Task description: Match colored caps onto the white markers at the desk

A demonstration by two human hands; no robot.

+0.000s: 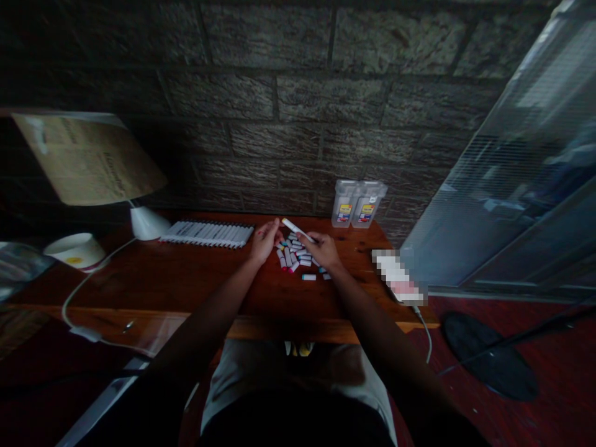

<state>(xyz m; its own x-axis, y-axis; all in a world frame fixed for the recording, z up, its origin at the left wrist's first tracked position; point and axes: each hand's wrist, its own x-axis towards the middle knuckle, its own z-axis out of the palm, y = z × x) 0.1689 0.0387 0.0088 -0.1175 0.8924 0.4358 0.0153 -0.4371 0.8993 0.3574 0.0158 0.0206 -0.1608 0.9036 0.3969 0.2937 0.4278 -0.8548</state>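
White marker [295, 227] is in the right hand [325, 250], fingers closed around it, above the worktop [205, 279] near the middle of its back edge. The left hand [265, 242] has bent fingers by the yellow end; I cannot tell if they grip anything. Short white pieces [288, 256] lie heaped below. Two clear boxes [356, 205] stand near the back right corner.
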